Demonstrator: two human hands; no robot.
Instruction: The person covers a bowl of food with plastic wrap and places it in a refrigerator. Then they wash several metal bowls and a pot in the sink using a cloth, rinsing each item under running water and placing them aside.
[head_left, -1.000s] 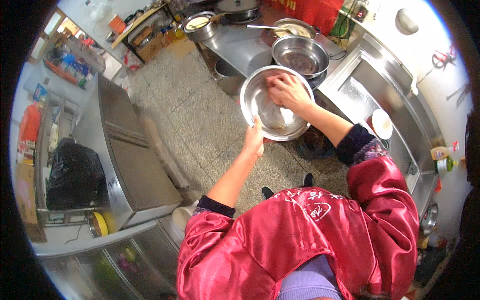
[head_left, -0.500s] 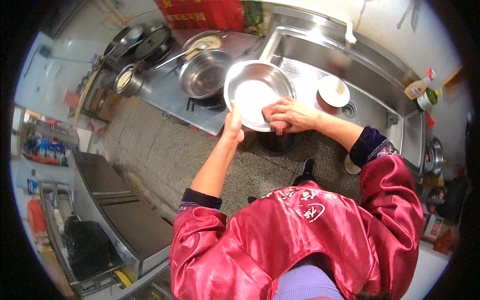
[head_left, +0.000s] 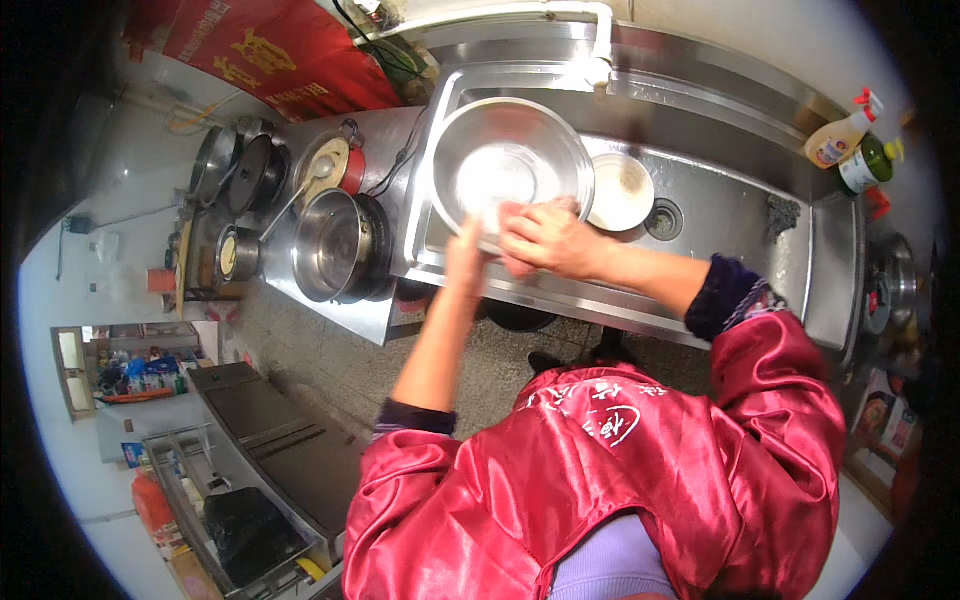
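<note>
A wide stainless steel basin [head_left: 548, 143] is over the left part of the sink, its inside facing up and catching bright glare. At its near left rim, my left hand [head_left: 466, 262] grips the edge, somewhat blurred and with its fingers partly hidden. My right hand [head_left: 560, 240] is closed on a reddish cloth [head_left: 516, 262], pressed against the basin's near rim. Part of the cloth is covered by my fingers. A white bowl [head_left: 625, 208] sits in the sink just right of the basin.
The steel sink [head_left: 720, 190] has a drain [head_left: 663, 219] and a dark scrubber [head_left: 782, 214]. A tap [head_left: 599, 70] hangs above it. Spray bottle [head_left: 842, 135] and green bottle [head_left: 870, 165] stand at its right. A steel pot [head_left: 330, 245] and ladle [head_left: 318, 170] occupy the left counter.
The basin, held in both hands, has moved from the sink's left edge to over the sink. My right hand with the cloth has stayed at its near rim. The view has turned.
</note>
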